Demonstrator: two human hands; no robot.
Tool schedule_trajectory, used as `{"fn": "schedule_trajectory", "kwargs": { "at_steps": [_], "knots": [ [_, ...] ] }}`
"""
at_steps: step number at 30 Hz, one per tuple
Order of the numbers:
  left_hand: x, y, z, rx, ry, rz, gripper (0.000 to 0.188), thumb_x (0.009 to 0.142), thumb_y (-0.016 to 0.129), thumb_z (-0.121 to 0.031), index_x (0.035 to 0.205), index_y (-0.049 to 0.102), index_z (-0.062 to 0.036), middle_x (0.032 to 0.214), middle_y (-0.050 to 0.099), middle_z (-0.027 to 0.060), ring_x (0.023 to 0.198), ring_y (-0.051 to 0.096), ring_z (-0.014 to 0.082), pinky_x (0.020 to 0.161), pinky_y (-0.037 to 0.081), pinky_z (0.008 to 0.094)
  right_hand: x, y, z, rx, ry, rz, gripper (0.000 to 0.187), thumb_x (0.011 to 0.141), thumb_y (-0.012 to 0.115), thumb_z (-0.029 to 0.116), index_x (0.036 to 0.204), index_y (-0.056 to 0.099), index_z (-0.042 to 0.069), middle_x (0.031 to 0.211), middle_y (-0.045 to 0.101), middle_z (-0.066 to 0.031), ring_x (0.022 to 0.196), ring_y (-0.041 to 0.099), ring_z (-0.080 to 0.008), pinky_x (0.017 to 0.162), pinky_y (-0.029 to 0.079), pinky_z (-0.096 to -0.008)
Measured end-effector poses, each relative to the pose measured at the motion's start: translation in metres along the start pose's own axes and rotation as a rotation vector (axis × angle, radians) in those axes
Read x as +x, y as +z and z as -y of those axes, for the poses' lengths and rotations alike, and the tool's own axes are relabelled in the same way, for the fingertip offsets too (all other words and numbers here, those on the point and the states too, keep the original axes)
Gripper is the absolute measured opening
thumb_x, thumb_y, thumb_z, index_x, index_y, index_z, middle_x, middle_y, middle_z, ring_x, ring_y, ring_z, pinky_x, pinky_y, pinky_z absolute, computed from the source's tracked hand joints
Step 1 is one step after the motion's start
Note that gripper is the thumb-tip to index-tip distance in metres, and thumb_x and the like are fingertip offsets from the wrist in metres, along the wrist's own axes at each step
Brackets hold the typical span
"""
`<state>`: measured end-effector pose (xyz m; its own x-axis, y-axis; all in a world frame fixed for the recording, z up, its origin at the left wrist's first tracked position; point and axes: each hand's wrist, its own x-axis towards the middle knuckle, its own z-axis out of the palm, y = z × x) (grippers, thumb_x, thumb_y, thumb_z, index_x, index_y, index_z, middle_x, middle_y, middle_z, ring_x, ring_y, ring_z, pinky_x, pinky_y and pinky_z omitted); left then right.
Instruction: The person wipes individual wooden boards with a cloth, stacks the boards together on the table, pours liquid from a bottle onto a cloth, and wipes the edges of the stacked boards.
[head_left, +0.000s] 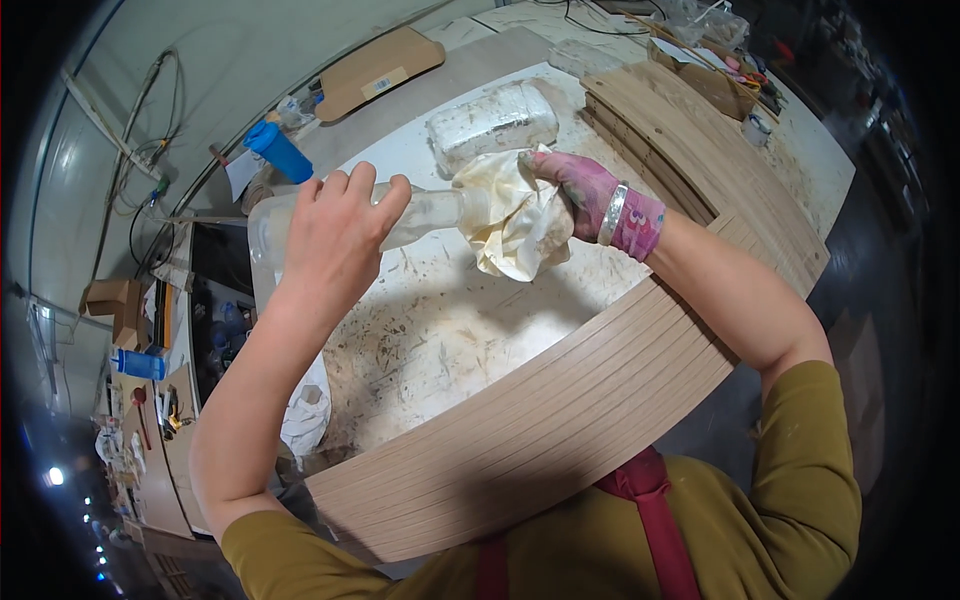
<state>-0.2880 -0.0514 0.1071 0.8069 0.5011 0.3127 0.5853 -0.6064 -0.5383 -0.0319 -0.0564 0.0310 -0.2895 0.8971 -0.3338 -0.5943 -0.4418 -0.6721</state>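
Observation:
My left hand (340, 225), bare, is wrapped round a clear plastic bottle (428, 214) that lies nearly level above the worktable. The bottle's neck points right, into a crumpled cream-coloured cloth or paper (510, 222); I cannot tell which. In a stained pink-purple glove, my right hand (585, 195) grips this wad from its right side, thumb on top. The bottle's mouth is covered by the wad. Just beyond lies a white block wrapped in clear plastic (495, 120).
A grooved wood-grain panel (540, 410) spans the table's near edge. More wood-grain boards (690, 120) are stacked at right. A blue bottle (278, 150) and a cardboard piece (385, 70) are at far left. The worn white tabletop (420, 330) carries scraps. White crumpled material (307, 408) lies at left.

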Motion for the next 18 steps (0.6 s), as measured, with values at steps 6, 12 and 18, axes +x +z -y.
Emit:
{"fn": "schedule_trajectory", "kwargs": {
  "at_steps": [6, 12, 18],
  "knots": [
    [-0.002, 0.000, 0.006, 0.052, -0.014, 0.000, 0.042, 0.067, 0.059, 0.002, 0.106, 0.056, -0.0140, 0.088, 0.052, 0.0072, 0.083, 0.055, 0.0242, 0.077, 0.043, 0.0396, 0.006, -0.006, -0.001, -0.020, -0.008, -0.015, 0.035, 0.094, 0.048, 0.020, 0.121, 0.046, -0.002, 0.111, 0.059, -0.0198, 0.100, 0.063, -0.0304, 0.086, 0.055, -0.0448],
    [0.003, -0.006, 0.002, 0.032, -0.022, 0.059, 0.060, 0.057, 0.069, 0.002, 0.113, 0.054, -0.0130, 0.094, 0.050, 0.0092, 0.093, 0.054, 0.0272, 0.079, 0.041, 0.0370, 0.015, -0.012, -0.005, -0.159, 0.001, 0.062, 0.034, 0.090, 0.052, 0.021, 0.114, 0.050, -0.003, 0.102, 0.062, -0.0188, 0.090, 0.065, -0.0291, 0.081, 0.056, -0.0392],
    [0.006, 0.032, -0.012, -0.154, -0.028, 0.120, 0.059, 0.058, 0.069, 0.002, 0.114, 0.054, -0.0115, 0.095, 0.051, 0.0091, 0.092, 0.054, 0.0274, 0.079, 0.041, 0.0383, 0.020, -0.015, -0.007, 0.000, 0.018, -0.005, 0.031, 0.089, 0.059, 0.018, 0.109, 0.052, -0.004, 0.100, 0.064, -0.0182, 0.090, 0.066, -0.0290, 0.085, 0.055, -0.0435]
  ]
}}
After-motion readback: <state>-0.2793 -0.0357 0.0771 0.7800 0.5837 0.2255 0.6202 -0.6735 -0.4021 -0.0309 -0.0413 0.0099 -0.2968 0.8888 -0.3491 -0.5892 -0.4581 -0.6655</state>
